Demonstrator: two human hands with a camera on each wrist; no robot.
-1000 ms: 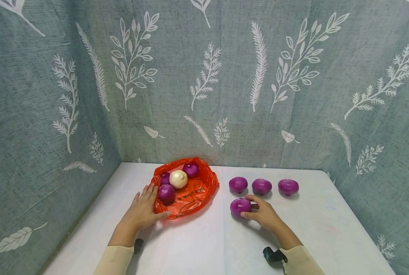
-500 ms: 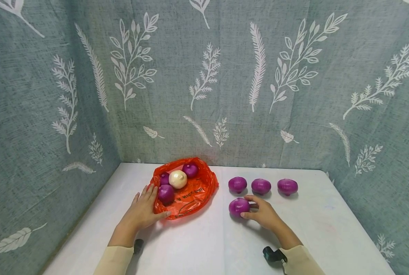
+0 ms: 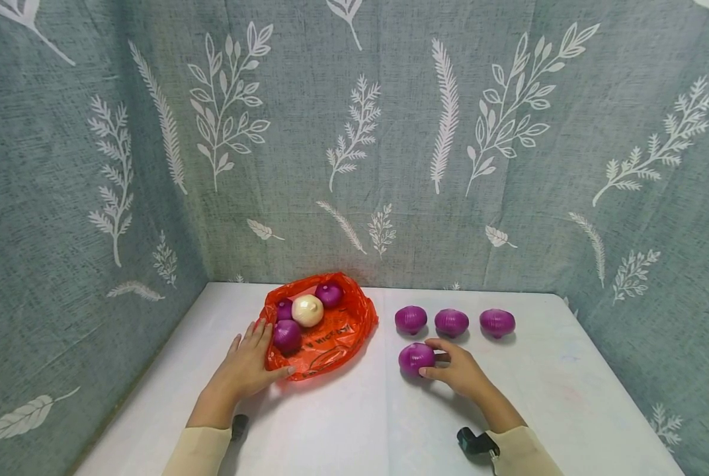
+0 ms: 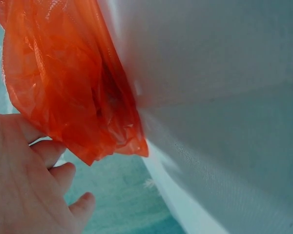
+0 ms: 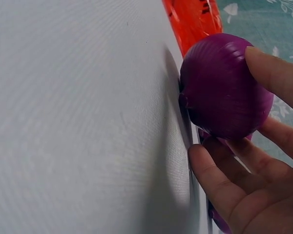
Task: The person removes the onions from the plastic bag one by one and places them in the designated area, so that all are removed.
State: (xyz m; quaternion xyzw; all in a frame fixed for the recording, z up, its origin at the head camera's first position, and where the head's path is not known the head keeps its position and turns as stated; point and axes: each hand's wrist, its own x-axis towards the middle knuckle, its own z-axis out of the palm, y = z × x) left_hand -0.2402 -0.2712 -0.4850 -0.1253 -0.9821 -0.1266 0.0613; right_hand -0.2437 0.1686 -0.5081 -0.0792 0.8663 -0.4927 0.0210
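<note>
My right hand (image 3: 458, 371) holds a purple onion (image 3: 417, 359) between thumb and fingers, close to the white table. In the right wrist view the thumb lies on one side of that onion (image 5: 224, 83) and fingertips touch the other. On the left, my left hand (image 3: 249, 357) rests its spread, fairly straight fingers against the near-left side of a red plastic bag (image 3: 345, 340). The bag lies with its mouth open. Inside it are a white onion (image 3: 307, 311) and three purple ones, including one (image 3: 287, 336) near my left fingers.
Three more purple onions (image 3: 452, 322) sit in a row behind my right hand, right of the bag. The white table (image 3: 342, 423) ends at a grey-green leaf-patterned curtain (image 3: 295, 145) at the back and sides. A small black device (image 3: 473, 441) is at my right wrist.
The right hand and its onion have shifted very slightly to the right in the last half second. The left hand and the bag stay as they were.
</note>
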